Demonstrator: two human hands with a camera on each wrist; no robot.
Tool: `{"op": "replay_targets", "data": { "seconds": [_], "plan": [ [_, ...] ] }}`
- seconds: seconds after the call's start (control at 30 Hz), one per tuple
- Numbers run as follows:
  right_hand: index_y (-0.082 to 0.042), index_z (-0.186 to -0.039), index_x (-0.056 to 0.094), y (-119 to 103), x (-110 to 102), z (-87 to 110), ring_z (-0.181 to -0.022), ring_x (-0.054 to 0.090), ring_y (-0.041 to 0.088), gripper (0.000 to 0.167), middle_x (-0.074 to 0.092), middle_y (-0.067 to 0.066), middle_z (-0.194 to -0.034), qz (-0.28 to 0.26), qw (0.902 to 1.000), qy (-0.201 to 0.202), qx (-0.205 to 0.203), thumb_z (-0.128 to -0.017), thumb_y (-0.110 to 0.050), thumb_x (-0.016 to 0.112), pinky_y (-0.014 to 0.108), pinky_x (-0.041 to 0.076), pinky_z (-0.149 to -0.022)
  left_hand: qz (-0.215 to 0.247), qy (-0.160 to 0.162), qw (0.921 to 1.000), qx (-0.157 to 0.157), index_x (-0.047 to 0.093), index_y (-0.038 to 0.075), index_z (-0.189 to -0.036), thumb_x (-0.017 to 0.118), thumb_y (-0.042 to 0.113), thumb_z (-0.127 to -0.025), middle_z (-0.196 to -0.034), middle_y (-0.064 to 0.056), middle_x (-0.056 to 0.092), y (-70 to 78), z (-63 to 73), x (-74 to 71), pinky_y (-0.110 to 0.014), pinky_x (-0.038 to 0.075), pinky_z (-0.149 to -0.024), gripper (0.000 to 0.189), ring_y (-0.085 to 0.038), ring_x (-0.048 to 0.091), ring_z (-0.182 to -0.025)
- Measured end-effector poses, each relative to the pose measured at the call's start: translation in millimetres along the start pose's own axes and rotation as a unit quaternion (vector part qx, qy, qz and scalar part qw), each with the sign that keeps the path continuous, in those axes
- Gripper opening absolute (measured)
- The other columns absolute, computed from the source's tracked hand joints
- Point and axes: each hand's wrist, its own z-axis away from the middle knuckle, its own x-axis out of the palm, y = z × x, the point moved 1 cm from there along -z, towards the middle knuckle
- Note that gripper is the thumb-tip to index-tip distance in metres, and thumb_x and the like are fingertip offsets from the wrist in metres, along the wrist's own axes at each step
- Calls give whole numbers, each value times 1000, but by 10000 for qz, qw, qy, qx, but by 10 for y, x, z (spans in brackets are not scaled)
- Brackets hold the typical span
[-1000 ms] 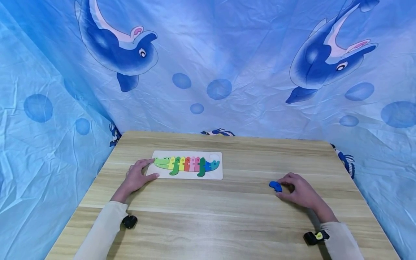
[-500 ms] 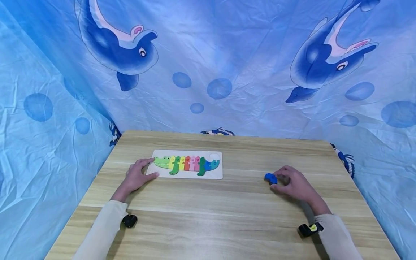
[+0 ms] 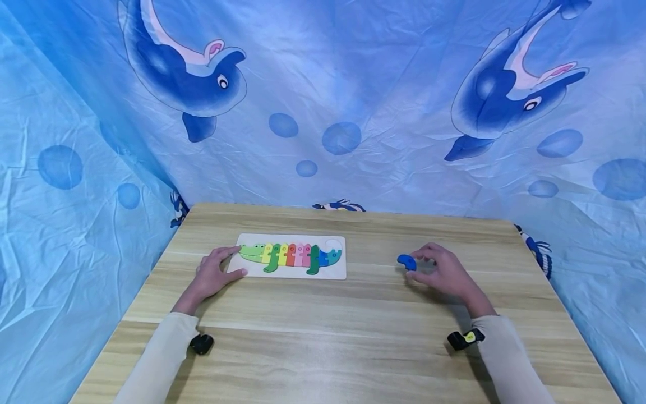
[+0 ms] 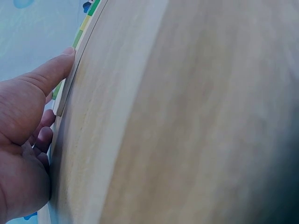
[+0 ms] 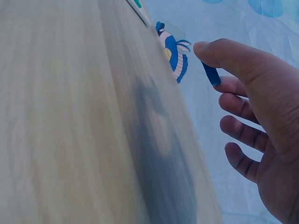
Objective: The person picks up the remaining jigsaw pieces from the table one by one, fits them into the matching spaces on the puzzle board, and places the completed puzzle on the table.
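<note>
A white puzzle board (image 3: 290,272) lies flat near the back of the table, left of centre. Its crocodile (image 3: 250,253) is made of coloured pieces, with a pale recess at the upturned tail tip. My left hand (image 3: 212,276) rests at the board's left end, thumb and index finger extended and touching it; the left wrist view shows the thumb (image 4: 58,70) along the edge. To the board's right, my right hand (image 3: 441,273) pinches a curved blue puzzle piece (image 3: 406,261) between thumb and index finger. The right wrist view shows the piece edge-on, apart from the tabletop.
The wooden table (image 3: 323,336) reaches back to a blue dolphin-printed curtain (image 3: 393,185) that hangs behind it and on both sides. Each sleeve cuff has a small black camera, the left one (image 3: 202,344) and the right one (image 3: 464,340).
My right hand has moved left and toward the back of the table, carrying the blue puzzle piece closer to the board. The left hand and the board have stayed in place.
</note>
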Motion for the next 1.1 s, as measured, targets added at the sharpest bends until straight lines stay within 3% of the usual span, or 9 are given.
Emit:
{"op": "replay_targets", "data": {
  "seconds": [1.1],
  "plan": [
    [-11,-120,74,-349,279,-665,-100,66,24,50,69,5,-114,-310,9989,-330,-146,-82,-41,86,43,55,-80,27,-13,10000,11,48,10,-153,79,43,-89,-156,-26,36,-35,0,5,-65,24,-101,78,-51,32,-134]
  ]
}}
